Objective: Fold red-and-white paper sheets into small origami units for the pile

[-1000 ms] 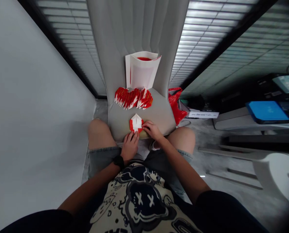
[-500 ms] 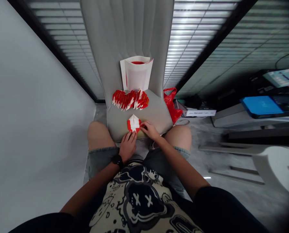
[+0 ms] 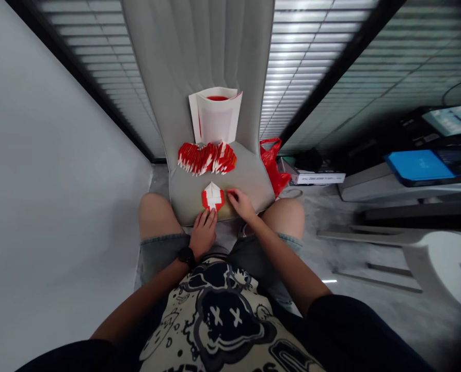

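Observation:
A small folded red and white paper (image 3: 213,197) lies on the grey chair seat between my legs. Its top comes to a white point and red shows along both sides. My left hand (image 3: 204,230) rests with outstretched fingers at the paper's lower edge, fingertips touching it. Just right of the paper, my right hand (image 3: 241,203) is curled with its fingertips drawn together, apart from the paper. Whether something small sits in that pinch I cannot make out. Farther back, a fanned row of red and white folded papers (image 3: 197,158) lies across the seat.
White sheets with red inside (image 3: 219,120) stand against the chair's backrest (image 3: 199,46). A red plastic bag (image 3: 271,165) hangs or lies at the seat's right side. Beyond it are a white box (image 3: 318,179), a blue flat object (image 3: 419,165) and a white stool (image 3: 447,263).
My right hand has drawn away slightly to the right from the folded paper's edge. My left hand stays at the lower edge. The view has shifted a little.

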Motion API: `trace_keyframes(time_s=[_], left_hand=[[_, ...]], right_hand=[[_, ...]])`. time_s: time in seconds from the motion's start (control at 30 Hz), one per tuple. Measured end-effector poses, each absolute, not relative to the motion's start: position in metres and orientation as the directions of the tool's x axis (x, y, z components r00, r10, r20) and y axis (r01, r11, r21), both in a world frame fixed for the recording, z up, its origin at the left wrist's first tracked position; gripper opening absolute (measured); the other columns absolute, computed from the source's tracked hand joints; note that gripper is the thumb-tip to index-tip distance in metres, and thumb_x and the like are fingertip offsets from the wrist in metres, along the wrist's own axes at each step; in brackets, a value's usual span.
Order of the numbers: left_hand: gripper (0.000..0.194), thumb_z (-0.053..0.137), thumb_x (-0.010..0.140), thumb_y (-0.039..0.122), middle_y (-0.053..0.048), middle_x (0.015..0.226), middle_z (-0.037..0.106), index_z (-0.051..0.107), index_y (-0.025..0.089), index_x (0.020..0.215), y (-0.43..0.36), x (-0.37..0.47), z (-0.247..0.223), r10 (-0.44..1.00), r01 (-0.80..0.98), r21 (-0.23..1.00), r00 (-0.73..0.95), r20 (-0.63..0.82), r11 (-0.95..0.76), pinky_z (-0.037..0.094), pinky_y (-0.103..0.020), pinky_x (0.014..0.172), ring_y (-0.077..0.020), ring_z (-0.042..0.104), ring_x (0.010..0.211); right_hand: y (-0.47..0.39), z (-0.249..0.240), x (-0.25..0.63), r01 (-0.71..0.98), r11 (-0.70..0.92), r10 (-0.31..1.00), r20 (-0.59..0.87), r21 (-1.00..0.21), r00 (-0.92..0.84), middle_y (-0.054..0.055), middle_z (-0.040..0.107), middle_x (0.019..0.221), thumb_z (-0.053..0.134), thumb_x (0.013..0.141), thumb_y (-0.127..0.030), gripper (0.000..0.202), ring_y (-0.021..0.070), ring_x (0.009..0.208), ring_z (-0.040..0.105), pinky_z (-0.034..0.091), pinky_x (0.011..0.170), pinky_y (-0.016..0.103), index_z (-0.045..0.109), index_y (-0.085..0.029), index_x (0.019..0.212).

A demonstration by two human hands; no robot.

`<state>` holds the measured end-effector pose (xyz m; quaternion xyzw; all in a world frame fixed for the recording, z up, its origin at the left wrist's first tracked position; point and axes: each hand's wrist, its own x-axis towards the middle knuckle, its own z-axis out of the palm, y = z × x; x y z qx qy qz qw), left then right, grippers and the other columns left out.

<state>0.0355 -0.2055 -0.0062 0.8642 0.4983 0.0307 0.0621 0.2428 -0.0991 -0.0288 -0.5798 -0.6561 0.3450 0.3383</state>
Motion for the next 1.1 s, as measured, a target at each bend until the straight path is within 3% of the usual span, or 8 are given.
trace_keyframes(time_s=[0.2,0.33,0.5,0.77,0.93,1.03,1.1], left_hand=[[0.071,0.049,0.086,0.014,-0.010,0.165,0.029,0.035,0.009,0.155,-0.208,0.037,-0.012,0.872,0.861,0.156,0.489,0.008,-0.484,0.026,-0.049,0.122,-0.0307,0.024,0.152],[0.053,0.049,0.095,0.022,-0.010,0.157,0.044,0.048,0.014,0.147,-0.203,0.035,-0.011,0.884,0.862,0.198,0.463,0.067,-0.466,0.033,-0.046,0.118,-0.0282,0.036,0.145],[0.037,0.051,0.100,0.030,-0.009,0.136,0.063,0.059,0.019,0.134,-0.191,0.028,-0.005,0.899,0.858,0.270,0.417,0.130,-0.437,0.042,-0.041,0.108,-0.0242,0.051,0.130],[0.022,0.055,0.099,0.031,-0.010,0.124,0.066,0.071,0.022,0.111,-0.168,0.021,0.013,0.896,0.855,0.269,0.417,0.150,-0.443,0.046,-0.042,0.090,-0.0263,0.056,0.110],[0.023,0.049,0.101,0.025,-0.008,0.118,0.067,0.071,0.022,0.108,-0.155,0.016,0.016,0.866,0.810,0.305,0.467,0.179,-0.500,0.045,-0.040,0.090,-0.0247,0.056,0.107],[0.024,0.048,0.101,0.024,-0.008,0.118,0.067,0.071,0.021,0.108,-0.145,0.016,0.013,0.831,0.769,0.316,0.518,0.202,-0.556,0.045,-0.039,0.090,-0.0241,0.056,0.106],[0.026,0.047,0.102,0.025,-0.008,0.120,0.067,0.069,0.021,0.116,-0.136,0.016,0.011,0.825,0.764,0.311,0.517,0.229,-0.565,0.045,-0.039,0.090,-0.0243,0.056,0.106]], right_hand=[[-0.044,0.003,0.233,0.719,0.021,0.978,-0.135,-0.695,-0.159,0.009,0.075,0.112,0.062,0.094,-0.035,0.027,0.0209,0.100,0.070,0.052,0.093,0.032,0.071,-0.020,0.114],[-0.021,0.018,0.206,0.859,-0.053,0.945,-0.305,-0.509,-0.122,0.008,0.076,0.105,0.068,0.088,-0.029,0.019,0.0219,0.095,0.070,0.053,0.086,0.030,0.074,-0.020,0.104],[-0.026,0.021,0.187,0.889,-0.126,0.928,-0.369,-0.440,-0.051,0.013,0.076,0.101,0.072,0.082,-0.025,0.017,0.0261,0.093,0.071,0.054,0.084,0.035,0.076,-0.016,0.096],[-0.040,0.026,0.208,0.888,-0.292,0.867,-0.490,-0.356,0.089,0.013,0.077,0.096,0.067,0.082,-0.024,0.021,0.0261,0.091,0.072,0.053,0.076,0.030,0.077,-0.015,0.097],[-0.104,0.028,0.233,0.867,-0.403,0.849,-0.474,-0.293,0.234,0.016,0.075,0.102,0.050,0.096,-0.036,0.032,0.0285,0.096,0.070,0.051,0.080,0.034,0.073,-0.015,0.104],[-0.136,0.027,0.242,0.857,-0.382,0.911,-0.297,-0.346,0.286,0.014,0.073,0.101,0.050,0.098,-0.039,0.033,0.0276,0.091,0.069,0.051,0.079,0.035,0.065,-0.015,0.116],[-0.142,0.024,0.247,0.856,-0.267,0.964,-0.121,-0.442,0.238,0.014,0.070,0.107,0.051,0.098,-0.033,0.031,0.0263,0.092,0.067,0.051,0.080,0.035,0.060,-0.016,0.122]])
